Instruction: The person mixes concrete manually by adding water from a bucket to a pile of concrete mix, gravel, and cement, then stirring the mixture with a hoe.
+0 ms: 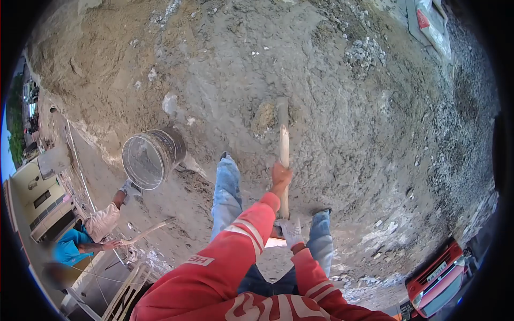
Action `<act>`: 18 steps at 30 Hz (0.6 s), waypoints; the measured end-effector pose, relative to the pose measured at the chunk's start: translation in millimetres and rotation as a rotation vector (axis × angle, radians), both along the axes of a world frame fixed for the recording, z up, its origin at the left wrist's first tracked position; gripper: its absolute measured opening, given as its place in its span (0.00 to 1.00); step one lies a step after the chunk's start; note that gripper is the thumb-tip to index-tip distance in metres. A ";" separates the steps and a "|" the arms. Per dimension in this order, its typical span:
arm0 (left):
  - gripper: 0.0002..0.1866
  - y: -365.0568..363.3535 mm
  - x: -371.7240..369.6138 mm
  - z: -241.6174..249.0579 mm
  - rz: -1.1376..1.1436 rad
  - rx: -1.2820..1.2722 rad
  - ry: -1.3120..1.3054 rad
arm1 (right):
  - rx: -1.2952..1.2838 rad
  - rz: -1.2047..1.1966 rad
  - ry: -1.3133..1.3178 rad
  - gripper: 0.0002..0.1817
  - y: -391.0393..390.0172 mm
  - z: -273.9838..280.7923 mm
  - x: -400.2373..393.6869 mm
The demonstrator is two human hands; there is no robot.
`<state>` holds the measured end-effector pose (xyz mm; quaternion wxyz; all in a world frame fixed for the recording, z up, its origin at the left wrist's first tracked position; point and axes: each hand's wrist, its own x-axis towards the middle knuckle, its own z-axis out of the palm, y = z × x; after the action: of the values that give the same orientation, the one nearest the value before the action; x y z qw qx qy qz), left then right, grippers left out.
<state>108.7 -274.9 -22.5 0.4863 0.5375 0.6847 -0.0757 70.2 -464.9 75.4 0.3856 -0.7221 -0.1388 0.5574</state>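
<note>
My left hand (pixel 281 175), bare, is wrapped round the middle of the pale wooden handle of a hoe (pixel 284 144). Lower down, near the handle's close end, my right hand (pixel 290 233) grips it in a whitish glove. The hoe's far end lies in wet grey mortar (pixel 332 134), beside a brownish lump (pixel 264 119); mud hides most of the blade. To the left, a muddy bucket (pixel 144 160) stands tilted in the view, its open mouth towards a co-worker, whose gloved hand (pixel 130 190) is close to its rim.
The co-worker in a blue top (pixel 75 247) holds a wooden handle (pixel 147 232) at the lower left. Gravel (pixel 455 144) spreads along the right, with a white sack (pixel 432 29) at the top right. A red vehicle (pixel 436 278) stands at the lower right.
</note>
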 end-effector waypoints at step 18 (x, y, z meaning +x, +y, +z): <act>0.27 523.4 -22.2 44.0 -0.139 0.703 0.111 | 0.265 -0.018 0.549 0.04 554.4 -63.4 12.4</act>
<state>86.4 248.5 21.6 0.2277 0.7123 0.6560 0.1023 82.7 89.5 12.0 0.5045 -0.4888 -0.0947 0.7054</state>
